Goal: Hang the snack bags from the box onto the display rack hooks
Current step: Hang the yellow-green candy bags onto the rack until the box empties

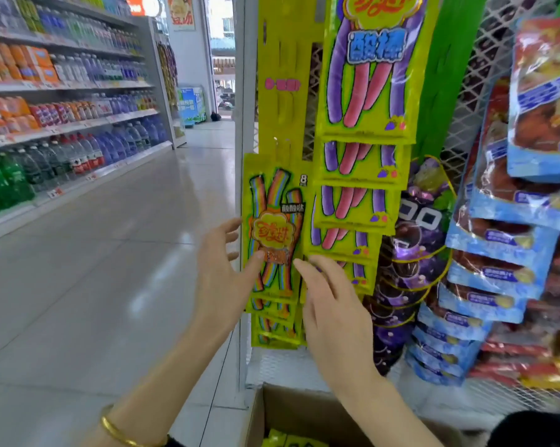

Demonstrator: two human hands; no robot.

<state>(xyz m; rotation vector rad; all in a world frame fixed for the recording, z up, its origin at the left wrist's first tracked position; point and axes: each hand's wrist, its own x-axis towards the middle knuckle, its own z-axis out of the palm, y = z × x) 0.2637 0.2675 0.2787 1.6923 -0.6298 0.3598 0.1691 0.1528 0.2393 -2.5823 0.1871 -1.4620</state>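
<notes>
Yellow film bag (273,227) is hanging low on the rack (240,130). I am touching it with left hand (222,269) and right hand (331,304) — fingers straight, gripping nothing. It is looking light, limp and slippery, so pinch near its top edge. Purple bags (356,201) are crowding its right side — the box (304,411) is sitting below.

Your left hand (222,269) raised, fingers spread and straight, thumb stretched toward your right hand (333,304), right hand just beside it, not touching, back toward you, fingers straight and close together, pointing up and left, both wrists bare
</notes>
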